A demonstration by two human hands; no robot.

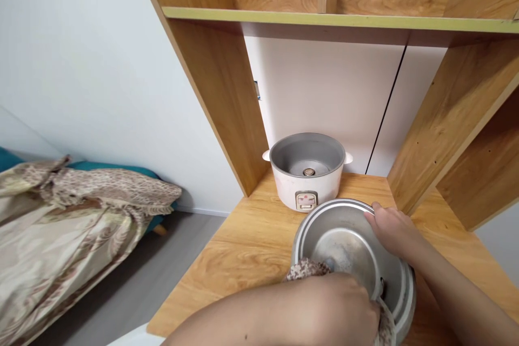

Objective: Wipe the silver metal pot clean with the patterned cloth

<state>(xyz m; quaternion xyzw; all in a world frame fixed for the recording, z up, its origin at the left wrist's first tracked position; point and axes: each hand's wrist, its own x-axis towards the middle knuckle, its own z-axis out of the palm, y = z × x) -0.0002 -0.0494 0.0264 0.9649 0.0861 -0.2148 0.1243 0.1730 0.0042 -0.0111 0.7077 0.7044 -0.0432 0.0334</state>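
Observation:
A silver metal inner pot (348, 221) is tilted over the desk, its open mouth towards me. My right hand (391, 230) is closed on the pot's upper right rim. My left hand (344, 303) reaches into the pot, closed around a brown-and-white patterned cloth (306, 269). Part of that cloth hangs out below the hand, and its fingers are mostly turned away from view. Just behind the pot stands a white rice cooker body (286, 186), lidless, with a grey inside and a round metal piece at its bottom centre.
The wooden desk (227, 248) has upright side panels (211, 75) and a shelf (324, 20) above the cooker. Left of it, beyond a strip of grey floor (162, 259), lies a bed with patterned bedding (81, 227). Something white (135, 337) shows below the desk's front edge.

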